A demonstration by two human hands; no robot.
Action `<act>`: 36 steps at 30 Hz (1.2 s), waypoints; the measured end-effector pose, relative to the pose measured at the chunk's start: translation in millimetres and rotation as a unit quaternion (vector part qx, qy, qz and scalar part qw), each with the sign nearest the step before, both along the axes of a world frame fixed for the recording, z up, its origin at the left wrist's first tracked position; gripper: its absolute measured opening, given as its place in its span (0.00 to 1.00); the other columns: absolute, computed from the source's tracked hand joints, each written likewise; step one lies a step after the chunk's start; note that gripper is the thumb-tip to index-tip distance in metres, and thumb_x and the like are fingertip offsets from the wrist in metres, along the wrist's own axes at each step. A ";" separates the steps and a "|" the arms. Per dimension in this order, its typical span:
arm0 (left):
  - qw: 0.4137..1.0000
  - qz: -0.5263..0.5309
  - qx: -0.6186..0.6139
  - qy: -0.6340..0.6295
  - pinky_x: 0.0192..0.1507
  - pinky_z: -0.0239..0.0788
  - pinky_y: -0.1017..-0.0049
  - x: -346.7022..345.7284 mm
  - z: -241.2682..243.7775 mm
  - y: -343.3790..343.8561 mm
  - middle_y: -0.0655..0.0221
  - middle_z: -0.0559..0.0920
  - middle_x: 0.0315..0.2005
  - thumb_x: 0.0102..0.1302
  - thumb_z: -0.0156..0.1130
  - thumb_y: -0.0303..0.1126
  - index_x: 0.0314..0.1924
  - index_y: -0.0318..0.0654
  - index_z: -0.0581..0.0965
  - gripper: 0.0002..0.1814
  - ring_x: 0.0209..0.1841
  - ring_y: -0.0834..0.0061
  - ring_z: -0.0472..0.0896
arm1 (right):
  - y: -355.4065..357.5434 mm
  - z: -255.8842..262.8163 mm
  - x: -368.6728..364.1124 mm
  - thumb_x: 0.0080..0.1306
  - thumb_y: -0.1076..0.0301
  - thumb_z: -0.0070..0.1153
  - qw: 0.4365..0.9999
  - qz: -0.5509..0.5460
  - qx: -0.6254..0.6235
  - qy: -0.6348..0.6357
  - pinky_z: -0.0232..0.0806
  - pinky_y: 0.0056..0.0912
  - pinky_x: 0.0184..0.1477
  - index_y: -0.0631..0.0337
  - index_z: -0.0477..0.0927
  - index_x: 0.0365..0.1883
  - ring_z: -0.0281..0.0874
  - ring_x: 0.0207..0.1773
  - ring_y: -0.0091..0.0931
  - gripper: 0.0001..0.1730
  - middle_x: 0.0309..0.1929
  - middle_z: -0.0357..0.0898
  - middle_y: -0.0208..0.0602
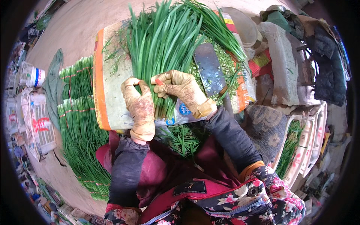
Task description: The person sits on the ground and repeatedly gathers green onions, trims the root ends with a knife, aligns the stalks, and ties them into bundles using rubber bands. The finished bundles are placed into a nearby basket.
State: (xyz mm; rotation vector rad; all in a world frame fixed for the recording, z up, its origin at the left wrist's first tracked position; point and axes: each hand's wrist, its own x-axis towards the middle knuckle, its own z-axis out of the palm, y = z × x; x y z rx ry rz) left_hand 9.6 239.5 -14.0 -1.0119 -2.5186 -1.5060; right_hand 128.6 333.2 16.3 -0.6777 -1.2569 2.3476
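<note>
A thick bunch of green chives lies before me, its cut ends toward my body. My left hand, in a stained yellowish rubber glove, is at the bunch's left side, thumb and finger pinched, with a speck of red at the tips. My right hand, gloved alike, rests over its right side and pinches a red tie strip. Whether the strip passes under the stems is hidden. Right of the bunch, a broad cleaver lies among chopped green bits.
A printed woven sack covers the work surface. More loose chives lie at the back right. Tied chive bundles stand on the floor at left. A white crate with greens is at right, and cut leaves lie below the surface's near edge.
</note>
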 end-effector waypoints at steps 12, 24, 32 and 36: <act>0.999 -0.016 0.034 -0.030 0.49 0.66 0.68 -8.0 -9.7 -4.7 0.59 0.74 0.38 0.62 0.61 0.19 0.41 0.32 0.73 0.08 0.43 0.62 0.73 | -26.3 19.3 -0.4 0.54 0.73 0.67 0.740 -0.053 0.667 -0.074 0.72 0.36 0.47 0.51 0.84 0.39 0.78 0.47 0.33 0.14 0.46 0.82 0.28; 0.831 -0.120 0.265 -0.473 0.46 0.71 0.78 -34.6 -14.4 -9.6 0.65 0.81 0.42 0.63 0.56 0.20 0.49 0.30 0.76 0.14 0.42 0.77 0.79 | -6.7 -8.3 -93.8 0.59 0.80 0.59 0.861 0.016 0.509 0.025 0.70 0.34 0.45 0.67 0.78 0.32 0.76 0.43 0.36 0.03 0.40 0.79 0.40; 0.885 -0.036 0.173 -0.431 0.39 0.70 0.78 -36.4 17.2 -32.2 0.68 0.82 0.35 0.64 0.61 0.22 0.43 0.35 0.77 0.07 0.36 0.81 0.77 | -6.5 -23.6 -93.5 0.59 0.82 0.58 0.847 0.023 0.531 -0.018 0.70 0.30 0.42 0.67 0.78 0.33 0.76 0.40 0.32 0.04 0.41 0.79 0.39; 0.921 0.023 0.025 -0.389 0.38 0.70 0.78 -33.4 45.1 -30.5 0.68 0.83 0.33 0.65 0.61 0.23 0.42 0.35 0.78 0.06 0.36 0.82 0.78 | -7.9 -23.4 -94.9 0.60 0.81 0.59 0.830 0.033 0.554 -0.049 0.71 0.33 0.44 0.67 0.78 0.35 0.76 0.41 0.35 0.05 0.41 0.79 0.40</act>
